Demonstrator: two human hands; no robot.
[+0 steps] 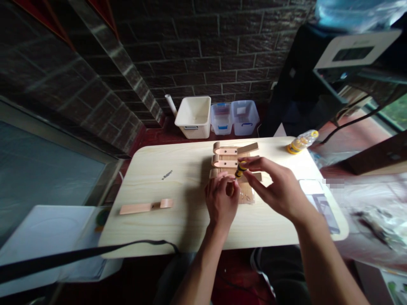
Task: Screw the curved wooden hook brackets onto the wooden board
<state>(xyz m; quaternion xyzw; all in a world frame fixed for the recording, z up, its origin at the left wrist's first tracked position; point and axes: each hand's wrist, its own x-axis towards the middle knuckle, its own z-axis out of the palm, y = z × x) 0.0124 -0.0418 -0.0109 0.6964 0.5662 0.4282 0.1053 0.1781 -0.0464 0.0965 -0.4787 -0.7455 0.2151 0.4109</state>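
My right hand (276,184) grips a small yellow-and-black screwdriver (241,169) between thumb and fingers, its tip angled down toward my left hand. Curled over the near part of a wooden rack, my left hand (222,199) has thumb and fingertips pinched close to the screwdriver's tip. What they pinch is hidden. The rack's board (249,195) carries several curved wooden hooks (227,164) with dark screw holes. A small clear bag (245,197) with small metal bits lies on the board's near end.
A loose wooden hook (143,206) and a few screws (167,174) lie on the table's (152,233) left side. At the back right stands a clear-topped yellow bit case (302,142); a phone-like flat item (324,209) lies at the right. Bins (193,123) stand behind.
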